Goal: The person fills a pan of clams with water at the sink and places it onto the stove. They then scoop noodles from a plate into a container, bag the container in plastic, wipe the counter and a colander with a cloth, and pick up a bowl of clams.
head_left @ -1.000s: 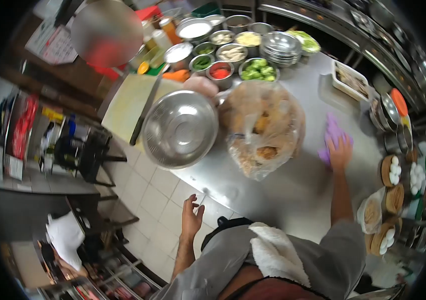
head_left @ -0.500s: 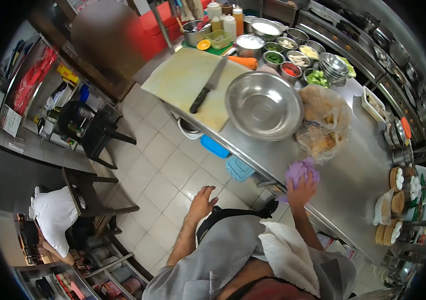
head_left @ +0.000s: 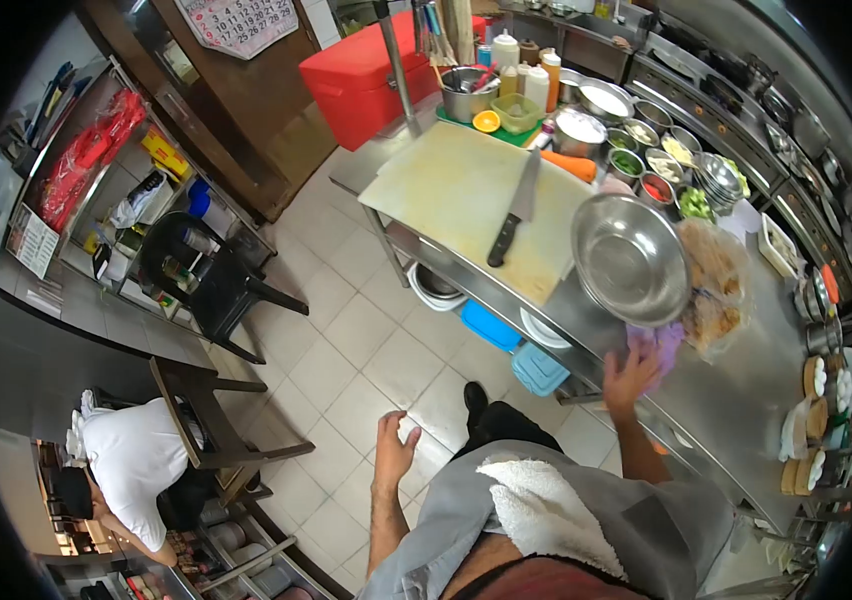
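My right hand (head_left: 629,374) is at the near edge of the steel table, its fingers spread against a crumpled purple cloth (head_left: 662,352). That cloth lies just below a large steel bowl (head_left: 631,258) and touches or nearly touches it. Beside the bowl sits a clear plastic bag (head_left: 718,285) with brownish food inside. My left hand (head_left: 395,446) hangs over the tiled floor, fingers loosely bent and apart, with nothing in it. A knife (head_left: 518,215) with a black handle rests on the pale cutting board (head_left: 446,185).
Small bowls of chopped vegetables (head_left: 695,204), a carrot (head_left: 568,165) and squeeze bottles (head_left: 536,88) crowd the table's far side. A black chair (head_left: 208,275) and a wooden chair (head_left: 181,420) stand left. A person in a white shirt (head_left: 136,450) bends at lower left.
The view has swung left and a red cooler and calendar show fully. My right hand's fingers have spread on the purple cloth, which now lies close to the bowl. A blurred person is gone from view.
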A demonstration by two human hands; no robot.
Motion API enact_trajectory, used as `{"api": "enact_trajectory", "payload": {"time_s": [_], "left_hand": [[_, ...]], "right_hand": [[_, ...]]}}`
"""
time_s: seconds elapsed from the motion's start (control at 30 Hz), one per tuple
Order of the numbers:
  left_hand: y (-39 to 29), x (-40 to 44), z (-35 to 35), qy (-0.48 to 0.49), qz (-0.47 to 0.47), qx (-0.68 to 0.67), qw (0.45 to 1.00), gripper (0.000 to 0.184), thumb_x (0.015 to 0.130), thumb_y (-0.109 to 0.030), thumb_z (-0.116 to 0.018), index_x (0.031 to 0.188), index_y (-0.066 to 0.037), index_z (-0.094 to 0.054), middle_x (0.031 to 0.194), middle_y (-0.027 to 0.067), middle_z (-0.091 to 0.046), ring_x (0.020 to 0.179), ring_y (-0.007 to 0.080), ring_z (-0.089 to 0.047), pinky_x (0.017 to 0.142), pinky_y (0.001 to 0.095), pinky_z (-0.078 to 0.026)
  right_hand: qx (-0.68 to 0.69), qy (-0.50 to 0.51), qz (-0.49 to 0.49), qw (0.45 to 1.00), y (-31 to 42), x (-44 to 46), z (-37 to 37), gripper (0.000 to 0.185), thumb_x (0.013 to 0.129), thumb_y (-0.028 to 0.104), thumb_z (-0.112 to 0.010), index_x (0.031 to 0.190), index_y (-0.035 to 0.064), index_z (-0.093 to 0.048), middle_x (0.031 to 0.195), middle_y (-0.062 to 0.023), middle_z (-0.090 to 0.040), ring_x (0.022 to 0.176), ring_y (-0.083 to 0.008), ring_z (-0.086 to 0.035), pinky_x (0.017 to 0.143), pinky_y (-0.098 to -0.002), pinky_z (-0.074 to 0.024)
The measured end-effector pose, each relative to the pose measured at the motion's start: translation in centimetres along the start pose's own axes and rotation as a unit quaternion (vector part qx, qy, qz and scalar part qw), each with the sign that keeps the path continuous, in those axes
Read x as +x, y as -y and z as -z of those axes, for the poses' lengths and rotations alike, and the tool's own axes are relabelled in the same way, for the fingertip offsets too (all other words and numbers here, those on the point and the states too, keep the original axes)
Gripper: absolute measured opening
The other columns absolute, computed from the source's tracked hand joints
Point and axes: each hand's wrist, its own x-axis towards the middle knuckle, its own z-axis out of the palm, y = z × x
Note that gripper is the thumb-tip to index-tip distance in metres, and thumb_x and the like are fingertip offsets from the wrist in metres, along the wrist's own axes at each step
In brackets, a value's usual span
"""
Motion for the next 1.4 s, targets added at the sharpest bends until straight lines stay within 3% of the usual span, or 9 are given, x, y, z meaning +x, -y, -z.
{"api": "enact_trajectory", "payload": {"time_s": [0.2,0.4,0.6,0.73,0.87,1.03,1.17,1.27,1.4], "left_hand": [[1.2,10.2,3.0,0.032,-0.005,-0.009,0.999,0.04,0.078,-0.013,-0.067,0.112,-0.002,-0.05,0.118,0.017,-0.046,0.11,0.0335,-0.046,0.093,0.0377,-0.04],[4.1,22.3,7.7,-0.007,0.052,-0.059,0.997,0.039,0.078,-0.012,-0.066,0.112,-0.003,-0.05,0.115,0.0134,-0.048,0.096,0.0259,-0.053,0.077,0.0358,-0.046],[30.6,23.1,6.0,-0.048,0.083,0.17,0.981,0.031,0.079,-0.021,-0.062,0.103,-0.001,-0.059,0.086,0.0192,-0.061,0.086,0.0376,-0.058,0.076,0.0431,-0.048],[34.1,22.7,8.1,0.096,0.324,0.189,0.922,0.025,0.081,-0.02,-0.059,0.097,-0.002,-0.058,0.083,0.017,-0.06,0.082,0.0352,-0.057,0.074,0.0421,-0.047],[39.4,28.4,12.1,0.124,0.368,0.169,0.906,0.019,0.082,-0.018,-0.056,0.092,-0.002,-0.058,0.081,0.0149,-0.059,0.079,0.0328,-0.056,0.071,0.0411,-0.046],[45.3,43.2,22.3,0.106,0.26,0.211,0.936,0.014,0.084,-0.016,-0.052,0.085,-0.003,-0.057,0.078,0.0122,-0.057,0.075,0.0298,-0.055,0.068,0.0398,-0.045],[49.5,61.5,31.0,0.013,-0.034,0.394,0.919,0.015,0.086,-0.015,-0.049,0.08,-0.003,-0.056,0.075,0.0101,-0.056,0.072,0.0273,-0.055,0.066,0.0389,-0.044],[44.9,74.1,34.9,-0.124,0.143,-0.133,0.973,0.014,0.088,-0.014,-0.049,0.082,-0.003,-0.055,0.08,0.0064,-0.056,0.075,0.0202,-0.052,0.069,0.0356,-0.043],[43.7,86.9,36.2,-0.138,0.081,-0.192,0.968,0.021,0.09,-0.02,-0.049,0.088,0.0,-0.055,0.086,0.0066,-0.057,0.081,0.0184,-0.049,0.074,0.0336,-0.041]], "right_hand": [[0.389,0.163,0.189,0.887,15.8,2.9,-4.4,0.034,0.08,0.015,-0.062,0.112,0.0046,-0.055,0.1,-0.0144,-0.052,0.095,-0.0295,-0.051,0.082,-0.041,-0.0378],[0.554,0.197,0.063,0.807,28.7,14.7,-9.6,0.023,0.083,0.009,-0.056,0.105,0.0016,-0.055,0.086,-0.0152,-0.055,0.075,-0.0317,-0.056,0.066,-0.0359,-0.0456],[0.548,0.243,0.102,0.794,39.2,19.7,-15.9,0.019,0.084,0.01,-0.055,0.102,0.0042,-0.056,0.087,-0.0146,-0.057,0.077,-0.0315,-0.057,0.066,-0.0361,-0.046],[0.523,0.273,0.173,0.788,45.8,20.2,-20.4,0.019,0.084,0.011,-0.054,0.102,0.0052,-0.057,0.09,-0.013,-0.058,0.081,-0.0308,-0.057,0.069,-0.0364,-0.0466],[0.499,0.326,0.19,0.78,53.4,20.2,-25.2,0.019,0.085,0.012,-0.052,0.101,0.0052,-0.058,0.092,-0.0123,-0.058,0.087,-0.03,-0.056,0.074,-0.038,-0.0457],[0.489,0.277,0.202,0.802,64.2,24.3,-28.4,0.021,0.084,0.01,-0.052,0.103,0.0033,-0.056,0.093,-0.0138,-0.057,0.084,-0.032,-0.055,0.071,-0.0383,-0.0455],[0.486,0.237,0.202,0.816,71.4,28.1,-30.2,0.019,0.086,0.011,-0.052,0.103,0.0029,-0.057,0.087,-0.0136,-0.055,0.079,-0.0299,-0.055,0.068,-0.0371,-0.0448],[0.465,0.239,0.2,0.829,74.8,31.3,-33.1,0.02,0.085,0.01,-0.053,0.104,0.0046,-0.056,0.088,-0.013,-0.054,0.079,-0.0297,-0.054,0.067,-0.0372,-0.0444],[0.424,0.192,0.149,0.872,77.0,36.2,-38.5,0.024,0.082,0.011,-0.056,0.105,0.0081,-0.056,0.088,-0.0134,-0.055,0.079,-0.0319,-0.055,0.067,-0.0401,-0.0445]]}}
